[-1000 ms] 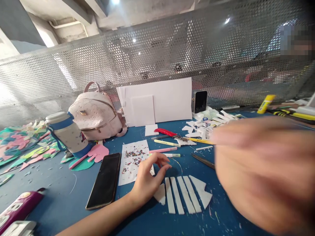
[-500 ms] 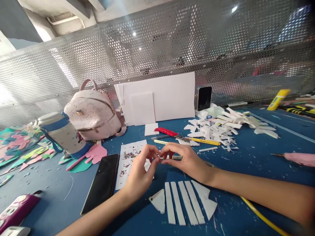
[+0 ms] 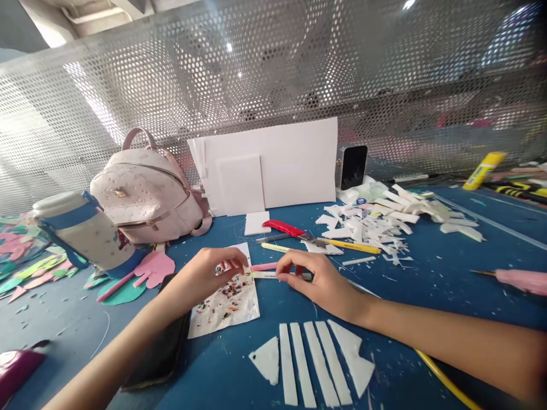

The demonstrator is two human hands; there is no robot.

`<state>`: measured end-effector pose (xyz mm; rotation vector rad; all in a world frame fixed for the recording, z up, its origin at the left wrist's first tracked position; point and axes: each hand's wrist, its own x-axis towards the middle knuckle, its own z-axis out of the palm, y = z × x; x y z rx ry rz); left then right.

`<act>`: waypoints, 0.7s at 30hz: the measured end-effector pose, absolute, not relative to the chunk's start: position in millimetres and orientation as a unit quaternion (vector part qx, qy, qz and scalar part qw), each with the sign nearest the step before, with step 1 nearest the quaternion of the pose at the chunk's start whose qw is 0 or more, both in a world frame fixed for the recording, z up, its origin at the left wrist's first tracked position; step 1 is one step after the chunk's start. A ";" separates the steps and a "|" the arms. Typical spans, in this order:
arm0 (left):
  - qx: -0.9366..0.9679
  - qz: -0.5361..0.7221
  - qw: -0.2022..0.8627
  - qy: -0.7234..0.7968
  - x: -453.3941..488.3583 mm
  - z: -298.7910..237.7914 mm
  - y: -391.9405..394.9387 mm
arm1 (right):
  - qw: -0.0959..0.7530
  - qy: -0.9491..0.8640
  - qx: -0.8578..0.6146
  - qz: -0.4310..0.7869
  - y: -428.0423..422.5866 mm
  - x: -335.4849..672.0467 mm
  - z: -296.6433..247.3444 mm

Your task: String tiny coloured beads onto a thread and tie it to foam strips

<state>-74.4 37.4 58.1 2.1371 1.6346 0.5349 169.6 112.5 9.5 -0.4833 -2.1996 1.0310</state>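
Observation:
My left hand (image 3: 213,269) hovers over the top edge of a white sheet (image 3: 226,304) strewn with tiny coloured bits. Its fingertips are pinched together on something too small to name. My right hand (image 3: 318,279) rests on the blue table (image 3: 427,267) just to the right. Its thumb and forefinger are pinched near the end of a pale marker (image 3: 265,275) and a pink pen (image 3: 262,266). What they hold is too small to name. In front of both hands lies a row of white foam strips and triangles (image 3: 311,364).
A black phone (image 3: 160,356) lies under my left forearm. At the left stand a pink backpack (image 3: 145,196) and a bottle (image 3: 81,233). White boards (image 3: 277,165) lean on the mesh fence. A red-handled cutter (image 3: 286,228), a yellow pencil (image 3: 354,246) and white scraps (image 3: 376,219) lie behind my hands.
My right hand came down from close to the camera and met my left hand. My left hand then moved left over the sheet of coloured bits. The view shifted right.

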 end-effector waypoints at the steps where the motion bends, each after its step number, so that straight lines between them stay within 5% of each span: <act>1: 0.764 0.154 0.203 0.593 -80.9 57.1 39.3 | 0.324 -0.841 -0.179 0.395 111.9 169.9 9.5; 21: 0.765 0.071 0.169 0.617 -106.2 36.3 50.9 | 0.299 -0.852 -0.168 0.396 109.6 169.5 13.4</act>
